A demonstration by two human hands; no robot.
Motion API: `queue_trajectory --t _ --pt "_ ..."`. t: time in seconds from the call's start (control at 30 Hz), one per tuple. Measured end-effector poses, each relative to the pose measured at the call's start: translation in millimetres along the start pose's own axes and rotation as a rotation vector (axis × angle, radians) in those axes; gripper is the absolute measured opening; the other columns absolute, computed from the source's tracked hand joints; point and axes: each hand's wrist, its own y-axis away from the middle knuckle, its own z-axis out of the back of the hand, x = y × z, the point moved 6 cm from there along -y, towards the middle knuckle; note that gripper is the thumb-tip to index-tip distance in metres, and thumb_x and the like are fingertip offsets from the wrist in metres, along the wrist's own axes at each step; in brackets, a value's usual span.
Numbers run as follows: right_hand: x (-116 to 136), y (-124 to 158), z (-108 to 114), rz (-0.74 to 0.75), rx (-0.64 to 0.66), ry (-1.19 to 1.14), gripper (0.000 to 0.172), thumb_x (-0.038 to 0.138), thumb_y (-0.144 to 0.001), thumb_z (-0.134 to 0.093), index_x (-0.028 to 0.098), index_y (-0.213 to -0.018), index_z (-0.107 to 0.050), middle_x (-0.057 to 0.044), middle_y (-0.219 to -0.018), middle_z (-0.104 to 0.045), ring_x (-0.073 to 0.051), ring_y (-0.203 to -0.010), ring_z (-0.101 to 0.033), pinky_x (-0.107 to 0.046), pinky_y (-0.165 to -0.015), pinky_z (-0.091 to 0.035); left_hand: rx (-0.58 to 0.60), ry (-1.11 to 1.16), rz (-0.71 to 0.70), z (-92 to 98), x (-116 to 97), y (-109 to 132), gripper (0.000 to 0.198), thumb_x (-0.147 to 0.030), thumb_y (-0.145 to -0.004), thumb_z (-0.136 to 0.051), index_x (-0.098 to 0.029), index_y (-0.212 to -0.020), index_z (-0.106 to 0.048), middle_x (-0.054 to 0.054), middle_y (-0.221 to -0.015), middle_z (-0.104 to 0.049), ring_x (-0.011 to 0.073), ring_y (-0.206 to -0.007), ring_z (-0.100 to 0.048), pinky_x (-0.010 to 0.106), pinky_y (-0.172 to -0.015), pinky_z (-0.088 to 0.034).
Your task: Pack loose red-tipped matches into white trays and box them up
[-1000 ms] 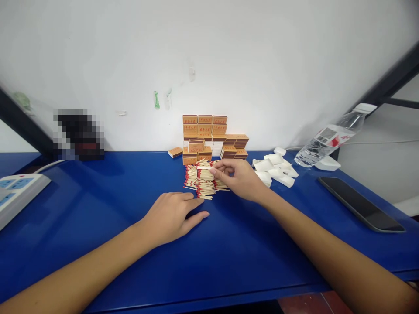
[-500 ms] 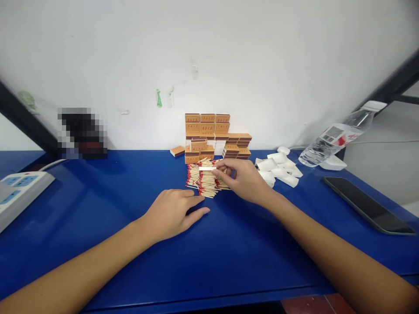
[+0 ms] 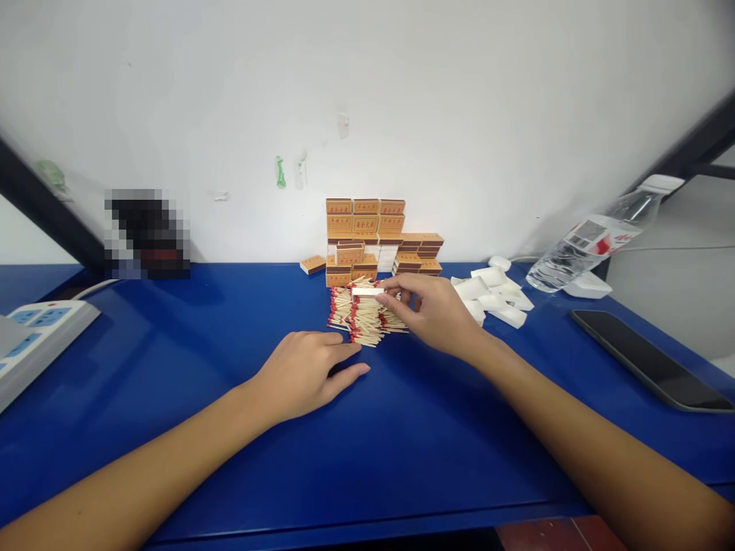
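Between the thumb and fingers of my right hand is a small white matchbox tray, seen edge-on above the matches. Its inside does not show. Under it lies a heap of loose matches with red heads, mostly pointing left. My left hand rests on the table with fingers stretched, index fingertip at the near edge of the heap. Just behind the matches stand stacked orange matchboxes, and one matchbox lies alone to their left.
Several white matchbox trays lie piled right of my right hand. Farther right are a tilted water bottle and a phone. A power strip sits at the left on the blue table; a white wall stands behind.
The view has shifted very slightly. My right hand still holds the white tray above the matches, and my left hand stays in place.
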Motion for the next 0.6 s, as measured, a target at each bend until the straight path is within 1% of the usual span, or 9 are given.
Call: queue_trajectory --t 0.23,0.4,0.47,0.6 --pt "2.3 -0.8 1.6 0.035 -0.028 0.028 0.018 0.034 -0.1 -0.066 0.02 -0.105 -0.076 -0.002 -0.081 -0.074 -0.015 -0.066 -0.063 -0.03 -0.063 -0.048 -0.005 0.0 -0.005 0.1 -0.5 -0.7 0.039 -0.048 -0.108 -0.051 -0.023 -0.121 -0.077 0.003 -0.083 -0.073 0.0215 -0.075 -0.073 0.034 -0.065 -0.052" --pt "4.3 -0.1 2.7 0.065 -0.036 0.041 0.018 0.034 -0.101 -0.065 0.021 -0.107 -0.076 -0.003 -0.086 -0.076 -0.014 -0.065 -0.062 -0.03 -0.063 -0.049 -0.02 0.0 -0.017 1.1 -0.3 0.3 0.038 -0.047 -0.107 -0.052 -0.023 -0.12 -0.078 0.003 -0.082 -0.074 0.0213 -0.075 -0.073 0.034 -0.065 -0.053" --pt "5.5 0.2 2.7 0.083 -0.038 0.043 0.018 0.033 -0.101 -0.065 0.021 -0.107 -0.076 -0.003 -0.088 -0.077 -0.014 -0.065 -0.062 -0.03 -0.064 -0.049 -0.046 0.005 -0.027 2.2 -0.7 0.6 0.036 -0.046 -0.107 -0.053 -0.022 -0.119 -0.078 0.003 -0.084 -0.075 0.0213 -0.075 -0.074 0.034 -0.066 -0.055" --pt "7.2 0.2 3.0 0.09 -0.036 0.035 0.018 0.031 -0.101 -0.064 0.02 -0.108 -0.077 -0.003 -0.089 -0.077 -0.014 -0.065 -0.062 -0.03 -0.064 -0.048 -0.134 0.024 -0.034 5.8 -0.8 0.6 0.035 -0.043 -0.106 -0.056 -0.02 -0.12 -0.077 0.005 -0.094 -0.079 0.022 -0.082 -0.076 0.035 -0.071 -0.059"
